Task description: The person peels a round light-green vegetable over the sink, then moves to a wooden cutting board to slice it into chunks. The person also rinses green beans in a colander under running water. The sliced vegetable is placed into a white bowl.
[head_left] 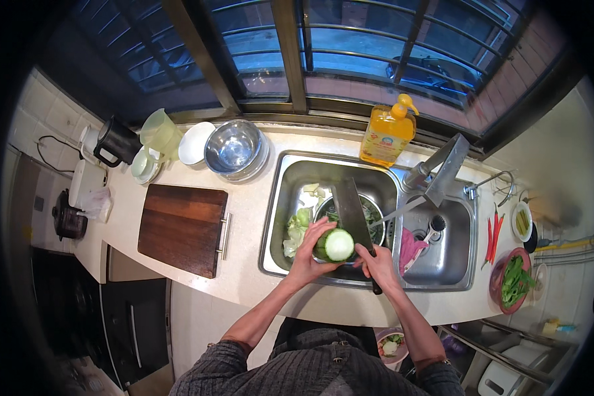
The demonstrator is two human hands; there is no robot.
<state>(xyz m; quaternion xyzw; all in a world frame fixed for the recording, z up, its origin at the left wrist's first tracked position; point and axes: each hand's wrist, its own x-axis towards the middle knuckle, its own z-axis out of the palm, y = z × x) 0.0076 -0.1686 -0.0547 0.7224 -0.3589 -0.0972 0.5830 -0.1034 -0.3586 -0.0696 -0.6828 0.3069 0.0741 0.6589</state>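
Over the front of the left sink basin, my left hand is closed around a thick green squash. Its round, pale cut end faces up toward me. My right hand grips the black handle of a kitchen knife. The broad blade points away over the basin, close beside the squash; whether they touch, I cannot tell. Beneath them sits a round container with leafy greens, partly hidden by the blade. Pale green vegetable scraps lie in the basin to the left.
A wooden cutting board lies left of the sink. Behind it stand metal bowls and a jug. A yellow soap bottle and the faucet rise behind the sink. Right are red chilies and a bowl of greens.
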